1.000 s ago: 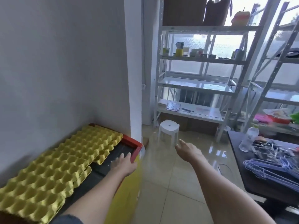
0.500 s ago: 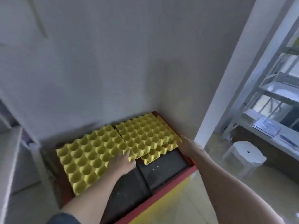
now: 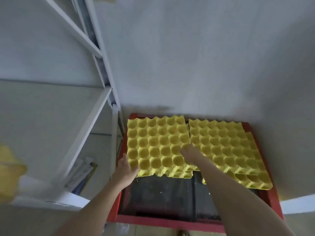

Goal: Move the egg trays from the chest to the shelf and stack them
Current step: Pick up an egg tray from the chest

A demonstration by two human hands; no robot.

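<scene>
Yellow egg trays lie on the red-rimmed chest against the wall. The left egg tray sits on top of another whose edge shows beneath it. My left hand grips its near left corner, thumb along the left edge. My right hand holds its right edge, where it meets the right egg trays, an offset pile. The chest's dark top shows in front of the trays.
A white metal shelf stands directly left of the chest, with diagonal braces and papers on a lower level. A blurred yellow tray rests at the far left on the shelf. The grey wall rises behind the chest.
The view swung left and down onto the chest. My left hand moved from the trays' middle to the left tray's near left corner; my right hand moved from the right side to its right edge.
</scene>
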